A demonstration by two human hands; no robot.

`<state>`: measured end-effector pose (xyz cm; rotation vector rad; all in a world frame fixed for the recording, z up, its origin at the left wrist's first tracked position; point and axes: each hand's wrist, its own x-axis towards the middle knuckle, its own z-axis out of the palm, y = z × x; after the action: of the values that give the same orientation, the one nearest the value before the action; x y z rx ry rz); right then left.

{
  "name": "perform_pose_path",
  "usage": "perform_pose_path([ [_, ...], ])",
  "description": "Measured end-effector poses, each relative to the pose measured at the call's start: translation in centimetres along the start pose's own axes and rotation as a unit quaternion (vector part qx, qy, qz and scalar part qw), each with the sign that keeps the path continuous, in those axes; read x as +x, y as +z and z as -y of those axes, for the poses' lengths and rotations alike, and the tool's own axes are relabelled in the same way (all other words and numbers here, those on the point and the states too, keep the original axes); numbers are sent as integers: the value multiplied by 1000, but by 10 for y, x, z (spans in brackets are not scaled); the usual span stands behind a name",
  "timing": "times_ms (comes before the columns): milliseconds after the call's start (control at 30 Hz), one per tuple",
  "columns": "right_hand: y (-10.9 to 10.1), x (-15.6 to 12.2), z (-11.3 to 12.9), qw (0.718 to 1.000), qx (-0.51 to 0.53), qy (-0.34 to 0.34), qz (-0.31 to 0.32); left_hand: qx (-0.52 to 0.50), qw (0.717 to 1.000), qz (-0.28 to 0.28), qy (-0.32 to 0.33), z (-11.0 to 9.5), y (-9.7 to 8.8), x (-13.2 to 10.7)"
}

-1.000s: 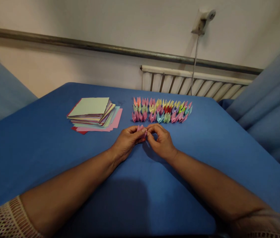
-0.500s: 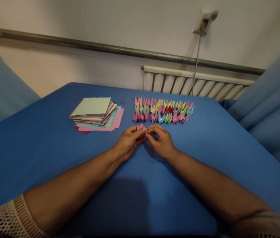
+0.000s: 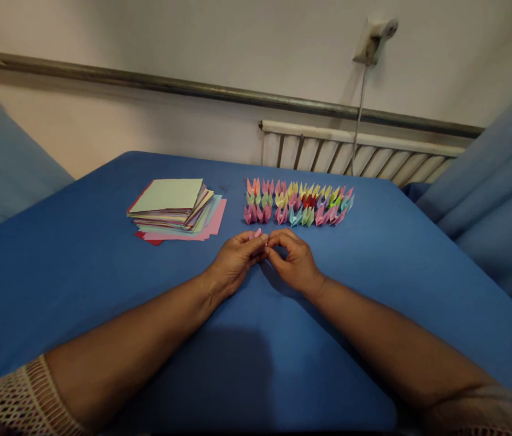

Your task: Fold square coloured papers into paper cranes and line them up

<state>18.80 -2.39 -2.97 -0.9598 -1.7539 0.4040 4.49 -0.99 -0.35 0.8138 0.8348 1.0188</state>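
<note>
A small folded pink paper [image 3: 258, 233] is pinched in my left hand [image 3: 235, 260], between thumb and fingers. Most of it is hidden behind the thumb, with a pink tip poking up. My right hand [image 3: 295, 260] meets it from the right, thumb and forefinger closed at the paper's edge. Just beyond my hands stand several rows of folded paper cranes [image 3: 282, 214] in pink, yellow, green, red and blue. To the left lies a stack of square coloured paper [image 3: 169, 195], a pale green sheet on top.
A blue cloth covers the table [image 3: 183, 363]. Behind it are a wall with a metal rail [image 3: 169, 85], a white radiator [image 3: 328, 133] and a socket with a cord [image 3: 369, 45]. Blue curtains [image 3: 496, 200] hang at both sides.
Less of the pink paper shows above my left thumb. My right fingers have shifted slightly left against it; the cranes and stack stay put.
</note>
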Motion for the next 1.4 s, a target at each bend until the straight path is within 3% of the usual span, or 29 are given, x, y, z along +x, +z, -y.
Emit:
perform_pose_path([
  [167,0,1,-1,1000,7,2,-4,-9,1000,-2,-4,0,0,1],
  [367,0,0,-3,999,20,27,-17,-24,999,36,-9,-2,-2,0],
  [1400,0,1,-5,999,28,23,-26,-24,999,27,-16,1,-3,3],
])
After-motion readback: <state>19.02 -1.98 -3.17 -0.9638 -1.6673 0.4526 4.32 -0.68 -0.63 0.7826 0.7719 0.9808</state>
